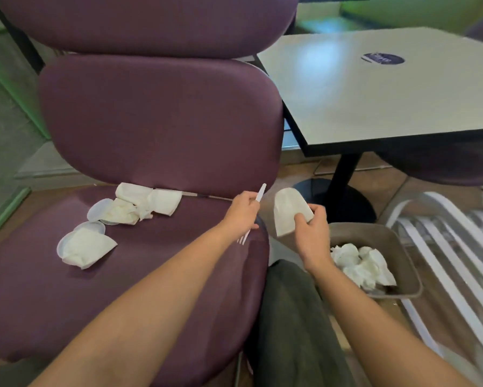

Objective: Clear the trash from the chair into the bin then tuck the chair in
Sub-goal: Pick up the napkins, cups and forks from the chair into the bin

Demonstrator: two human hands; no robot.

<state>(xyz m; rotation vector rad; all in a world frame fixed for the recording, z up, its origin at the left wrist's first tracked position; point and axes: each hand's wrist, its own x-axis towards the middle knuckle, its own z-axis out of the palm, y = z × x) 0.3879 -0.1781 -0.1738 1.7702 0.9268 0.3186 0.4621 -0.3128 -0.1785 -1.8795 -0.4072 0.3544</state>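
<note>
A person's left hand (243, 212) grips a white plastic fork (255, 208) above the purple chair (162, 127) seat, while the right hand (311, 227) pinches a folded napkin (286, 212) near the grey bin (402, 244) — already holding crumpled tissues (360, 263). More napkins and clear lids (100, 212) lie on the seat — beside a white tabletop (388, 90).

We see our two forearms bare, no sleeves, watches or rings on our left hand (241, 212) or right hand (313, 229). At six o'clock, dark olive-grey trousers (293, 325) cover our leg.
</note>
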